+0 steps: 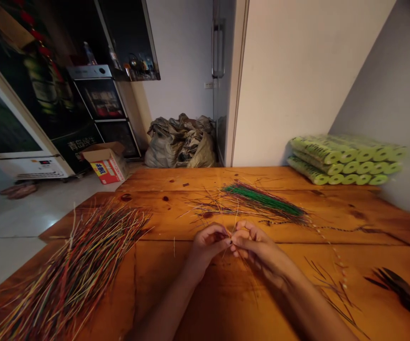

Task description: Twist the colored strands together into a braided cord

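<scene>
Both my hands meet over the middle of the wooden table, fingertips pressed together. My left hand pinches a few thin wire-like strands, which stick out above and below the fingers. My right hand closes on the same strands from the other side, some of its fingers slightly lifted. The exact crossing point is hidden between the fingertips. Beyond the hands lies a bundle of thin strands, green in the middle with dark reddish ones around it. A large pile of multicoloured strands spreads on the left.
Pliers with dark handles lie at the right edge, near several loose strands. A beaded-looking twisted cord curves behind them. Green-wrapped rolls are stacked at the back right. Sacks and a cardboard box stand beyond the table.
</scene>
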The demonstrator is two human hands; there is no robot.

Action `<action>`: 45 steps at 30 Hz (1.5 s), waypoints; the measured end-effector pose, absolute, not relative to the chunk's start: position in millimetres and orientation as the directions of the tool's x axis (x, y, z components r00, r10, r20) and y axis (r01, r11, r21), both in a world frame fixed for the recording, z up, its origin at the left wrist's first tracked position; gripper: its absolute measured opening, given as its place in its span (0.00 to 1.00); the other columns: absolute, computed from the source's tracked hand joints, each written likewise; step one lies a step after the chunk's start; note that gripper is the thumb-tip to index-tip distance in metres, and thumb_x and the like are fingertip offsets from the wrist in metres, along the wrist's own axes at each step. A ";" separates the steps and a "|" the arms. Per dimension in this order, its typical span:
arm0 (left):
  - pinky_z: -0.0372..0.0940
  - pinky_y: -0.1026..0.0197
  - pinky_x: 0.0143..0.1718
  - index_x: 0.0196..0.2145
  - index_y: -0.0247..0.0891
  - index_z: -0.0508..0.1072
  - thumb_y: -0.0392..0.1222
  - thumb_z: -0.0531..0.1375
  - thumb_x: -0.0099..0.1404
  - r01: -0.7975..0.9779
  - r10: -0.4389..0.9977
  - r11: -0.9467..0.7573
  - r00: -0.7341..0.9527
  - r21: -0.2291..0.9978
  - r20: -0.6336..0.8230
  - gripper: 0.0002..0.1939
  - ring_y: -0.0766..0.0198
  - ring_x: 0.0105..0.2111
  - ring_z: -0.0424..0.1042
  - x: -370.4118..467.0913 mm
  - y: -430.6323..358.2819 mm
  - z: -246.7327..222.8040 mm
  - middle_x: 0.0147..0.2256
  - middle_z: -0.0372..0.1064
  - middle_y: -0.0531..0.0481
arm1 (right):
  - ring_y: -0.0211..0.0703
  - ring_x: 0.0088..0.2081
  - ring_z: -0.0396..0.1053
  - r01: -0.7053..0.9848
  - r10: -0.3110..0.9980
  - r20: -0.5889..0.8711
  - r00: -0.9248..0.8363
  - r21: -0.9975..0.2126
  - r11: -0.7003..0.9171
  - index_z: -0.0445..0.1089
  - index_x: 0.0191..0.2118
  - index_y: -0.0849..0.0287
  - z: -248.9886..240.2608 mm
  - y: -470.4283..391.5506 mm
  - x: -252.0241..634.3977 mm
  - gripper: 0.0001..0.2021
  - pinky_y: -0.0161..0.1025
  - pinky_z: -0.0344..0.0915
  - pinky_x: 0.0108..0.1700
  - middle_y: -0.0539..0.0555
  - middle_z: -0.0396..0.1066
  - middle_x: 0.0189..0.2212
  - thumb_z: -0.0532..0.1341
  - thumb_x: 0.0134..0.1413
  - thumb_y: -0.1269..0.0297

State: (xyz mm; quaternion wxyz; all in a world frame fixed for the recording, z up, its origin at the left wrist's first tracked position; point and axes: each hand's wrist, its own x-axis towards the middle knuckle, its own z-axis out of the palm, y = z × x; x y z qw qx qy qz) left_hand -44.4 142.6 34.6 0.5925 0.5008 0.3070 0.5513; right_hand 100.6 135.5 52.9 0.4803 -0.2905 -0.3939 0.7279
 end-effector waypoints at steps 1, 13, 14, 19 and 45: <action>0.58 0.66 0.31 0.24 0.35 0.71 0.40 0.65 0.48 -0.334 0.963 -0.128 0.184 0.934 0.198 0.07 0.68 0.28 0.62 -43.7 142.5 34.7 0.25 0.64 0.53 | 0.31 0.23 0.66 -0.473 0.931 -0.047 -0.362 -0.851 -0.227 0.60 0.29 0.58 53.2 134.8 99.3 0.14 0.28 0.62 0.26 0.45 0.67 0.20 0.68 0.38 0.69; 0.57 0.65 0.34 0.26 0.38 0.71 0.36 0.62 0.51 -0.208 0.952 -0.299 -0.001 0.931 0.306 0.02 0.66 0.32 0.63 -41.3 146.6 30.6 0.29 0.63 0.53 | 0.34 0.22 0.67 -0.425 0.973 0.076 -0.219 -0.905 -0.025 0.59 0.30 0.55 49.4 135.2 87.2 0.18 0.35 0.65 0.28 0.43 0.69 0.20 0.69 0.34 0.65; 0.57 0.64 0.37 0.26 0.38 0.73 0.35 0.61 0.52 -0.145 0.936 -0.347 0.003 0.927 0.351 0.01 0.64 0.36 0.64 -42.6 147.7 30.5 0.31 0.64 0.51 | 0.34 0.21 0.67 -0.409 0.974 0.072 -0.214 -0.912 -0.022 0.59 0.30 0.55 50.2 135.6 87.4 0.18 0.35 0.65 0.28 0.43 0.69 0.20 0.69 0.34 0.65; 0.58 0.59 0.41 0.26 0.41 0.77 0.39 0.61 0.54 0.071 0.893 -0.450 0.040 0.890 0.448 0.04 0.59 0.38 0.65 -47.7 149.9 32.6 0.31 0.67 0.48 | 0.36 0.21 0.67 -0.338 0.979 0.108 -0.170 -0.940 0.045 0.58 0.29 0.55 49.7 138.6 89.9 0.17 0.35 0.65 0.27 0.44 0.68 0.19 0.68 0.35 0.62; 0.57 0.63 0.41 0.25 0.36 0.74 0.43 0.63 0.51 -0.169 0.968 -0.197 0.126 0.966 0.219 0.07 0.63 0.36 0.65 -49.6 154.4 31.8 0.30 0.67 0.50 | 0.43 0.33 0.70 0.282 0.887 0.458 -0.055 -0.845 0.454 0.59 0.35 0.54 44.0 134.7 93.9 0.06 0.39 0.65 0.36 0.52 0.70 0.29 0.56 0.49 0.68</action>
